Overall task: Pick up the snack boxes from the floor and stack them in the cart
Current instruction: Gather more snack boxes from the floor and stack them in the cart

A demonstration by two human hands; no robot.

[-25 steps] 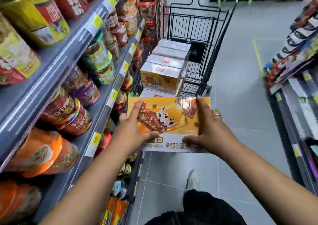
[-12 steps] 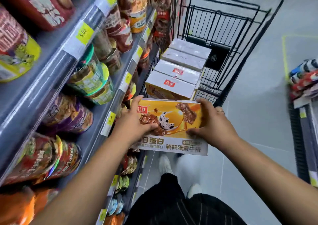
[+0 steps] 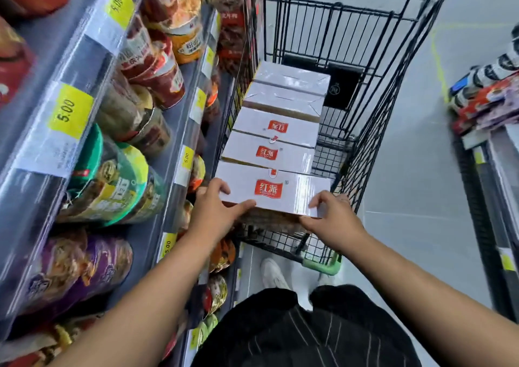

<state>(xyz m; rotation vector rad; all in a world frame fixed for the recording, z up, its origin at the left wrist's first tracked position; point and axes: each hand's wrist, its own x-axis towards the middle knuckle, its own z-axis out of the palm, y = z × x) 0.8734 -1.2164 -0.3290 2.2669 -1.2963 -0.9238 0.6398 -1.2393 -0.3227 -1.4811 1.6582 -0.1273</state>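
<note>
Four snack boxes (image 3: 276, 130) stand in a row inside the cart (image 3: 393, 91); a fifth box (image 3: 276, 191) joins its near end, unreleased — left hand (image 3: 213, 212) and right hand (image 3: 334, 220) each grip a near corner. No boxes show on the floor (image 3: 407, 226).

White, red-logoed snack box (image 3: 275, 191); black wire cart (image 3: 362, 57).

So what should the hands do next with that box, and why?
Probably nudge the box forward against the four boxes ahead and let go. Both the left hand and right hand hold its near edge, and it seems to sit inside the cart at the row's near end.
</note>
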